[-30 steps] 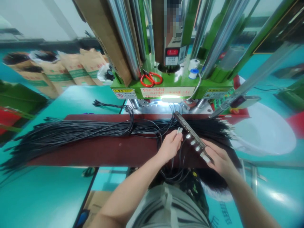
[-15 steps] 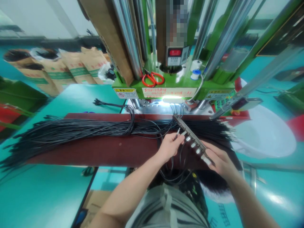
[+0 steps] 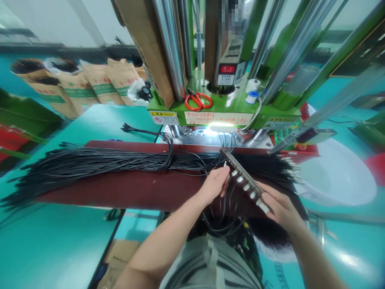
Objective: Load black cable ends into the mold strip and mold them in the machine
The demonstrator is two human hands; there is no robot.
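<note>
My right hand (image 3: 279,206) grips the lower right end of a long dark metal bar (image 3: 244,171), which is held at a slant over the board. Several silver connector ends (image 3: 246,187) stick out along the bar's near side, with thin black cables hanging below. Close to the bar's upper left end, my left hand (image 3: 215,184) is closed in a pinch on a black cable with a slim metal tip (image 3: 225,163). The fingers hide most of that cable. Behind both hands lies a thick bundle of black cables (image 3: 99,160) across a dark red board (image 3: 120,190).
A green press (image 3: 168,105) with steel columns stands ahead, its lamp lit over a metal bed. Red-handled scissors (image 3: 198,101) and a blue thread spool (image 3: 252,97) rest on it. A white basin (image 3: 339,180) is at right; paper sacks (image 3: 76,86) stand far left.
My left fingers have drawn back slightly from the bar, uncovering another silver connector end along it. My right hand keeps its grip on the bar. The view has shifted a little.
</note>
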